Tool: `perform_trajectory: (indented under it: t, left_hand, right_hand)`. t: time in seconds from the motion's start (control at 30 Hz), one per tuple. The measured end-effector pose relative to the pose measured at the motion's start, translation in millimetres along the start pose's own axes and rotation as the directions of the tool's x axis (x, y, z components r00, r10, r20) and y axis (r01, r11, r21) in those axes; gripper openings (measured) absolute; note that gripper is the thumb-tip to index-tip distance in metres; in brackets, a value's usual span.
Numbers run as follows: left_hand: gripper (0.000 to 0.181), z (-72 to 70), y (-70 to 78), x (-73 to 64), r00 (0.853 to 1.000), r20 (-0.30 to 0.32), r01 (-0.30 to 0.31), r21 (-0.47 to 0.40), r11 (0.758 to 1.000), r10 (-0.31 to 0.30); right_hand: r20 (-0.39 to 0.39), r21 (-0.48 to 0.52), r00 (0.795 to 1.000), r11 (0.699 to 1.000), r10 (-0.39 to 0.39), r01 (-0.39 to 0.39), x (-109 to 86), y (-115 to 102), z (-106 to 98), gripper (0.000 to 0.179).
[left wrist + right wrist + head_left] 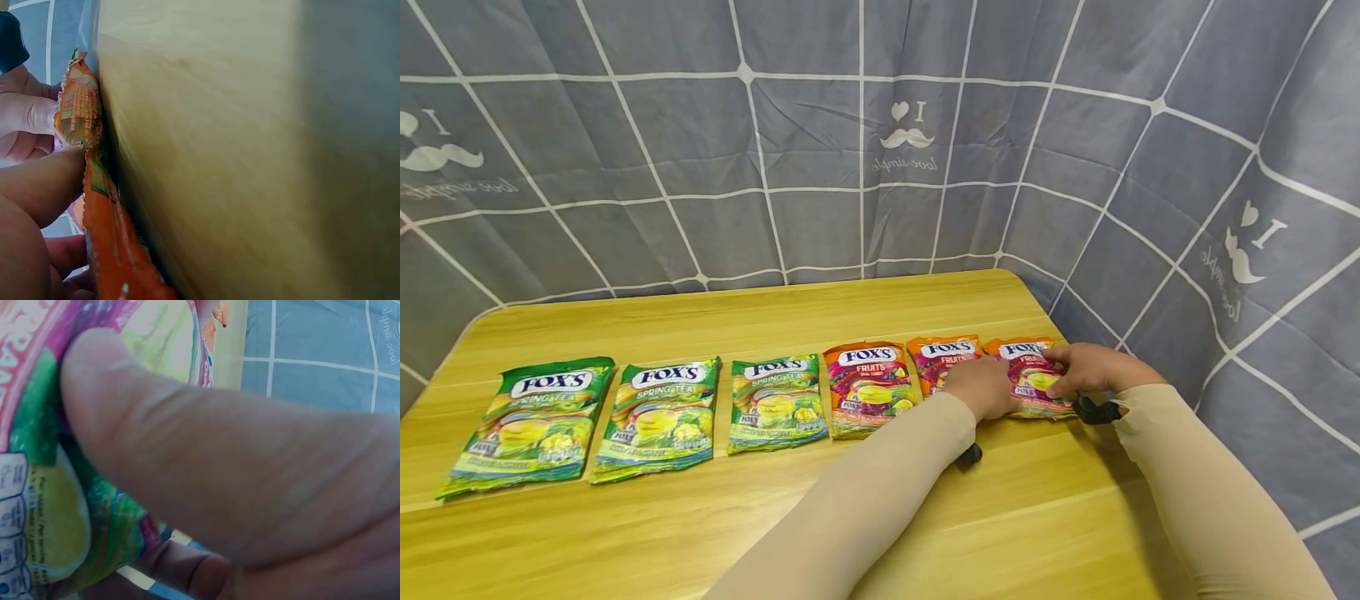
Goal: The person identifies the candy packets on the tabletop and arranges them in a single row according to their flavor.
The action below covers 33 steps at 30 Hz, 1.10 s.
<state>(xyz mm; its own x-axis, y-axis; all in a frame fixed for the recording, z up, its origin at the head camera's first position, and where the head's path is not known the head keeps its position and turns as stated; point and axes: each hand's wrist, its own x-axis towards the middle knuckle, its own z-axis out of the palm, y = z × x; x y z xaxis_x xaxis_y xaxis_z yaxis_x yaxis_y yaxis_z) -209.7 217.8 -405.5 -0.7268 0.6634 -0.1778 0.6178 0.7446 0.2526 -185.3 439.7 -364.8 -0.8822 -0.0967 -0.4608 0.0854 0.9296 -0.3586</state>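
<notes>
Three orange-and-purple Fox's Fruits candy bags lie side by side at the right: a left one [871,387], a middle one [925,358] and a rightmost one [1037,379]. My left hand [988,390] reaches over the middle bag and holds the rightmost bag's left side; its thumb [47,181] meets the crimped edge, and its other fingers are mostly hidden. At that bag's right side my right hand [1093,371] grips it, thumb [106,381] across the printed front and fingers [181,565] at its far edge. Both hands are close together.
Three green Fox's Spring Tea bags, a left one [535,425], a middle one [658,421] and a right one [777,402], continue the row leftward on the wooden table [625,542]. A grey checked curtain [820,142] encloses the back and right side.
</notes>
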Motion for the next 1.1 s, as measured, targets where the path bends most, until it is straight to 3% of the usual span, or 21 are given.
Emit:
perform_trajectory:
  t: [0.2,0.5,1.1]
  left_hand:
    - [0.078,-3.9,2.1,-0.9,1.0,0.013,0.01,0.01,1.0,-0.01]
    - [0.077,-5.3,2.3,-2.0,1.0,0.012,0.013,0.013,1.0,-0.013]
    - [0.075,-2.3,5.1,-0.3,1.0,-0.003,0.02,0.034,0.999,-0.02]
  right_hand:
    - [-0.004,-0.085,1.0,0.996,0.007,-0.007,3.1,-0.3,-3.0,0.091]
    - [0.021,-0.05,0.999,0.998,0.044,-0.043,5.7,-0.1,-4.5,0.092]
    - [0.005,-0.105,0.997,0.991,0.083,-0.082,3.6,-7.7,-5.2,0.089]
